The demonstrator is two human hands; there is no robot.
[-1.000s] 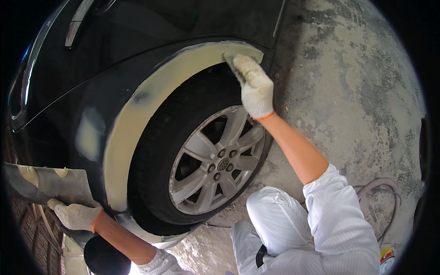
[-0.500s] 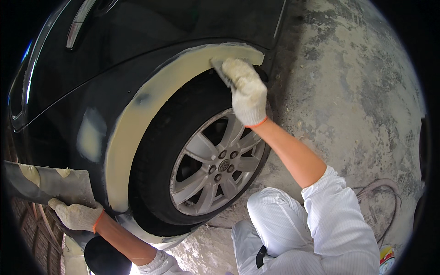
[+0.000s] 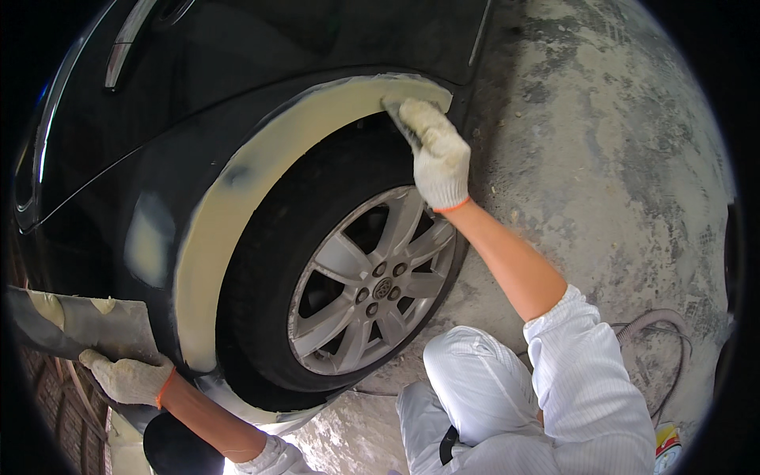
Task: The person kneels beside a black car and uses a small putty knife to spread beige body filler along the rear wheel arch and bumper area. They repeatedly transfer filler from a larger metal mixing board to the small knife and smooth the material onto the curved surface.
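Note:
My right hand (image 3: 440,158), in a white knit glove, is closed around a thin grey putty spreader (image 3: 401,124). The spreader's edge touches a curved band of cream-coloured filler (image 3: 207,245) on the wheel arch of a black car (image 3: 261,47), near the band's right end. At the lower left my left hand (image 3: 133,380), gloved too, grips the lower edge of a flat grey board (image 3: 111,328). Dabs of filler (image 3: 49,309) lie along the board's upper edge. Its hidden fingers wrap behind the board.
Below the arch stands a black tyre (image 3: 249,309) with a silver spoked wheel (image 3: 344,257). A smaller filler patch (image 3: 149,249) marks the panel on the left. Rough grey concrete floor (image 3: 586,174) stretches right, with a hose (image 3: 657,318) and a colourful can (image 3: 667,443).
My right hand has moved the spreader a little to the right along the filler band. The left hand keeps its hold on the board; the whole view has shifted slightly.

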